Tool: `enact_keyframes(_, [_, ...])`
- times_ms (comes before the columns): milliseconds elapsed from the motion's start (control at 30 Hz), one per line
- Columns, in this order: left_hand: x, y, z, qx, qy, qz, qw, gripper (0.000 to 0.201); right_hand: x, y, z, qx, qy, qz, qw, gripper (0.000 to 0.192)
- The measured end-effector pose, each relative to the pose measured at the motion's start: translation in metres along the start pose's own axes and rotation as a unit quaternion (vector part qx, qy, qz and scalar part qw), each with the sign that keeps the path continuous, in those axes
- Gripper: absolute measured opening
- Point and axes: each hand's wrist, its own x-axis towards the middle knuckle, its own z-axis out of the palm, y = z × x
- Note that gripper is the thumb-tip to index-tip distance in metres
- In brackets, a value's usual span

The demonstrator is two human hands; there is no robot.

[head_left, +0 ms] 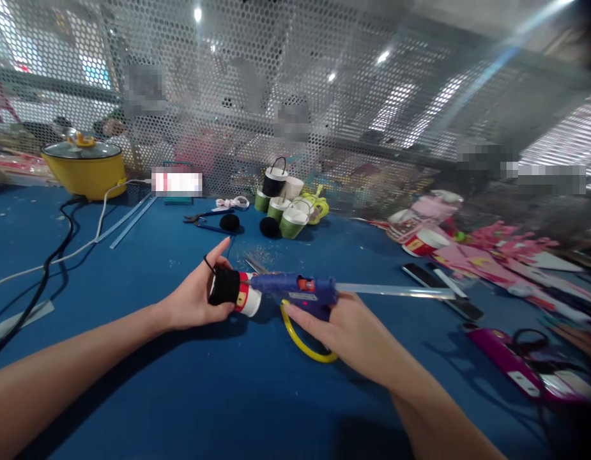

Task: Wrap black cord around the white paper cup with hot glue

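Note:
My left hand [199,297] is closed around a small paper cup [250,301] lying on its side. Black cord [223,287] wraps part of the cup; a red band and white end stay uncovered, and a black loop sticks up by my thumb. My right hand [355,329] grips a blue hot glue gun [295,287] with a long clear glue stick [395,291] out of its back. Its nozzle points left at the cord's edge on the cup; whether it touches I cannot tell. Beneath the gun shows a yellow loop handle [307,351], apparently of scissors partly hidden.
Several small cups [294,220], pliers [206,218] and black balls [229,222] sit at the back. A yellow pot [84,169] with cables stands left. A purple power strip [503,361], a dark phone-like slab [441,291] and pink pieces [472,262] lie right. A perforated metal screen [257,76] rises behind.

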Motion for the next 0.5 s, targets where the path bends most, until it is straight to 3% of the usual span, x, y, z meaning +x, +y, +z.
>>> enact_keyframes(100, [0.0, 0.0, 0.0, -0.01, 0.003, -0.013, 1.0, 0.092, -0.001, 0.0, 0.0, 0.009, 0.004, 0.011, 1.0, 0.024])
enact_keyframes(267, [0.001, -0.002, 0.0, -0.002, 0.007, -0.011, 1.0, 0.094, 0.009, 0.009, -0.006, 0.075, 0.006, 0.112, 0.991, 0.026])
enact_keyframes(400, [0.001, -0.002, -0.002, 0.02, 0.013, -0.017, 1.0, 0.093, 0.037, 0.037, -0.006, 0.074, 0.095, 0.125, 0.985, 0.027])
enact_keyframes(500, [0.0, -0.001, -0.002, 0.027, 0.013, -0.019, 0.999, 0.093, 0.063, 0.064, 0.002, 0.022, 0.075, 0.164, 0.983, 0.033])
